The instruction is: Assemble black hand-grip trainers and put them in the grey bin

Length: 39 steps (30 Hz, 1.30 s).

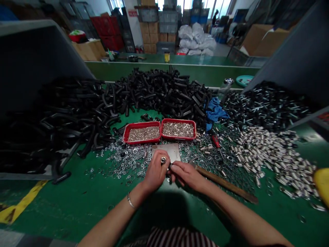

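My left hand (155, 171) is closed in a pinch on a small round metal fitting (163, 160), held just over the near edge of a small steel plate (166, 151). Fingertip to fingertip with it, my right hand (187, 174) pinches a small metal piece (170, 166) that I cannot make out clearly. A hammer with a wooden handle (226, 185) lies under my right wrist, pointing right. Loose washers (123, 161) are scattered around both hands on the green table (77, 202).
Two red trays (125, 135) (195, 128) of small silver parts sit behind the plate. A big heap of black curved pieces (102, 103) fills the left and back. Silver sleeves (269, 151) spread right, with a red-handled screwdriver (216, 141), blue cloth (214, 111) and a yellow object (322, 183).
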Motion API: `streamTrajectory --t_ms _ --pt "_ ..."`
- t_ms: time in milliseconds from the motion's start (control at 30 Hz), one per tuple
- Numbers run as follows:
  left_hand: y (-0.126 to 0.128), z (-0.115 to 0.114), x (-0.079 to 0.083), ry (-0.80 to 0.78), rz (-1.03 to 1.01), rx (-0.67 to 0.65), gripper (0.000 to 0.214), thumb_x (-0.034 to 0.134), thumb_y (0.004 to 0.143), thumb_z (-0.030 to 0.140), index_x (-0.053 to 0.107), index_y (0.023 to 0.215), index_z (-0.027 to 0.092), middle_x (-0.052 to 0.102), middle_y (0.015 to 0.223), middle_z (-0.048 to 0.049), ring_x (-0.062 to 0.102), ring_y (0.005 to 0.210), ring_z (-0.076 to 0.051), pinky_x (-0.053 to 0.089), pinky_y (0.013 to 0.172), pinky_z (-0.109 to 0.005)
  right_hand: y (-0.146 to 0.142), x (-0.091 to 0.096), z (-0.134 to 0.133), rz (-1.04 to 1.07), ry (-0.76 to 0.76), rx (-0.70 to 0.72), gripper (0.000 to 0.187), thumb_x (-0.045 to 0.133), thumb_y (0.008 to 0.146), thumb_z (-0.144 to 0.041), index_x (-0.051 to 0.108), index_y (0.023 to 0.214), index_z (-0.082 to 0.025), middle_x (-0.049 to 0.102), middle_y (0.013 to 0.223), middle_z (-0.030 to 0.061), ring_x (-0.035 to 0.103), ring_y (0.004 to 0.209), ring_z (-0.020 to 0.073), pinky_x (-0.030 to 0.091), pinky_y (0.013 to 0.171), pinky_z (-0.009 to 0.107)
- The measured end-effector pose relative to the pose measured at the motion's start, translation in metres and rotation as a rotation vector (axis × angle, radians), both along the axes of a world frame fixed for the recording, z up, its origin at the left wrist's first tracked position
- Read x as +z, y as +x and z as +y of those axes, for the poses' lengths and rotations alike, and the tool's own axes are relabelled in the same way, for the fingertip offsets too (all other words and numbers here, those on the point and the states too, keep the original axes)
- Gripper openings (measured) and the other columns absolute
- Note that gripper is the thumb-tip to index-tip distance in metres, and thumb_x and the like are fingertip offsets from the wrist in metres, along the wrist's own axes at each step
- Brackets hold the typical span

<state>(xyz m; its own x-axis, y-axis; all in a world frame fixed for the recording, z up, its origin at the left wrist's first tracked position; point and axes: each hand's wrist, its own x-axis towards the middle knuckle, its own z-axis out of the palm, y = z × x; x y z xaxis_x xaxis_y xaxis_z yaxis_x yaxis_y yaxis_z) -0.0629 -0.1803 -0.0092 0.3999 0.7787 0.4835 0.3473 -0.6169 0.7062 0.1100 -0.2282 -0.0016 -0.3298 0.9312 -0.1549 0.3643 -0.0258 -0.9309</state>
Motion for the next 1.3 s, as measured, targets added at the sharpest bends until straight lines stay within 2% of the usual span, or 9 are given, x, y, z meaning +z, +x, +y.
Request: streamTrajectory --t_ms 67,167,233,333,500,633,833,1067,1300 --pt "-0.002 -0.001 0.001 -0.018 -0.001 0.043 0.015 0.039 0.103 0.023 0.051 0.094 0.02 0.053 0.097 -0.0052 0.055 0.093 -0.017 0.047 0.088 -0.031 0.0 0.0 -0.001 -0.065 0.108 -0.089 0.043 0.045 0.098 -0.059 0.059 0.09 -0.019 0.067 0.081 0.0036 0.058 0.066 0.0142 0.043 0.063 0.026" --pt "-0.003 0.005 0.001 -0.058 0.094 0.011 0.017 0.037 0.103 0.025 0.05 0.094 0.019 0.054 0.096 -0.0059 0.055 0.093 -0.018 0.047 0.088 -0.032 -0.002 -0.005 -0.004 0.02 0.048 -0.006 0.045 0.035 0.103 -0.054 0.059 0.088 -0.02 0.066 0.073 0.0013 0.06 0.069 0.0151 0.045 0.07 0.027" --pt "-0.002 0.014 -0.001 -0.091 0.271 -0.055 0.018 0.038 0.103 0.028 0.051 0.096 0.018 0.055 0.098 -0.0068 0.056 0.093 -0.019 0.047 0.088 -0.034 -0.003 -0.009 -0.004 -0.013 0.007 0.039 0.044 0.032 0.105 -0.049 0.061 0.091 -0.019 0.067 0.074 0.0021 0.062 0.07 0.0163 0.046 0.073 0.029" --pt "0.003 0.033 -0.008 -0.07 0.595 -0.117 0.019 0.041 0.101 0.029 0.055 0.097 0.016 0.057 0.1 -0.0084 0.056 0.097 -0.022 0.046 0.091 -0.037 0.002 -0.011 -0.004 -0.286 0.107 -0.043 0.031 0.044 0.102 -0.042 0.064 0.102 -0.018 0.071 0.097 0.0085 0.066 0.091 0.0227 0.046 0.085 0.035" --pt "0.009 0.066 -0.009 0.062 0.807 -0.156 0.027 0.054 0.096 0.041 0.061 0.099 0.015 0.059 0.106 -0.0103 0.053 0.102 -0.026 0.042 0.093 -0.042 0.046 -0.012 -0.019 -0.448 0.225 -0.148 0.031 0.043 0.102 -0.039 0.061 0.119 -0.021 0.067 0.118 0.0104 0.064 0.108 0.0238 0.047 0.097 0.038" --pt "0.027 0.109 0.013 0.135 0.755 -0.111 0.021 0.048 0.099 0.029 0.065 0.103 0.018 0.062 0.107 -0.0087 0.053 0.105 -0.024 0.041 0.095 -0.038 0.099 -0.02 -0.051 -0.627 0.314 -0.209 0.032 0.043 0.101 -0.043 0.063 0.114 -0.022 0.067 0.111 0.0105 0.062 0.103 0.0255 0.049 0.093 0.041" --pt "0.071 0.177 0.024 0.132 1.071 -0.064 0.025 0.051 0.087 0.005 0.073 0.097 0.008 0.07 0.104 -0.019 0.063 0.104 -0.027 0.043 0.094 -0.039 0.129 -0.037 -0.077 -0.854 0.384 -0.165 0.027 0.05 0.098 -0.041 0.065 0.106 -0.02 0.064 0.101 0.0122 0.059 0.092 0.0274 0.05 0.083 0.044" --pt "0.077 0.172 0.017 0.123 1.072 -0.025 0.028 0.048 0.085 0.002 0.073 0.098 0.001 0.071 0.103 -0.0264 0.067 0.102 -0.033 0.046 0.092 -0.044 0.126 -0.034 -0.071 -0.824 0.379 -0.18 0.028 0.048 0.099 -0.039 0.067 0.106 -0.019 0.063 0.098 0.0118 0.06 0.091 0.0253 0.052 0.082 0.041" --pt "0.071 0.171 0.018 0.048 0.954 0.096 0.025 0.051 0.088 0.009 0.07 0.103 0.01 0.071 0.107 -0.0169 0.067 0.102 -0.026 0.047 0.089 -0.035 0.126 -0.021 -0.066 -0.781 0.393 -0.187 0.025 0.048 0.098 -0.043 0.062 0.108 -0.024 0.065 0.109 0.0106 0.066 0.093 0.0246 0.055 0.075 0.037"
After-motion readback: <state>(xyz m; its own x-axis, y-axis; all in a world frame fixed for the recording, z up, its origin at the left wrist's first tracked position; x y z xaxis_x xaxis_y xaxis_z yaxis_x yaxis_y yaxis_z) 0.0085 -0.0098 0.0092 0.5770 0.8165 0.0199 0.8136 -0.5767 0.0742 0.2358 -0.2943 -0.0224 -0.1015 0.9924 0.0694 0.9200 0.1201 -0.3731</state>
